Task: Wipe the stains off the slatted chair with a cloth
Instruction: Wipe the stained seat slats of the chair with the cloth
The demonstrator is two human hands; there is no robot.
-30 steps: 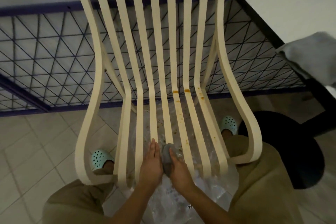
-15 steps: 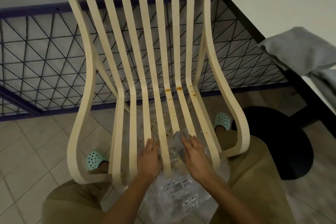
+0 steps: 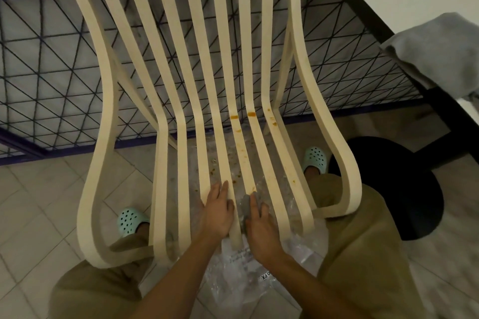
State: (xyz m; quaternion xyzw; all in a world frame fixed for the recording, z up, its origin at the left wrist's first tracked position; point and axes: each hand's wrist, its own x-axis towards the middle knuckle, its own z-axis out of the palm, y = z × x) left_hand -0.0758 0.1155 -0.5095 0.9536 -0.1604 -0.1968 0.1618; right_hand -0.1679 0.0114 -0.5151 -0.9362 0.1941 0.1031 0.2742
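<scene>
Two bare hands working low in the frame's centre. Right hand curling closed round a small crumpled grey cloth, pressing it against the side of a slat near the seat's front edge. Left hand lying open and flat, fingers together, resting on the neighbouring slat just left of the cloth.

Spreading outward: one cream slatted wooden chair, filling the middle of the frame, long axis running from lower centre to the top edge, backrest pointing away toward the top of the frame, front edge nearest the wearer's knees. Seven narrow slats counting between the two curved side rails. Orange-brown stains showing on three slats right of centre at the seat's bend, with fainter specks trailing down toward the hands.

Lying beneath the seat, one clear crinkled plastic sheet on the pale tiled floor. Two mint-green perforated clogs flanking the chair, lower left and right of centre. Sitting at the right edge, one folded grey towel on a white table.
</scene>
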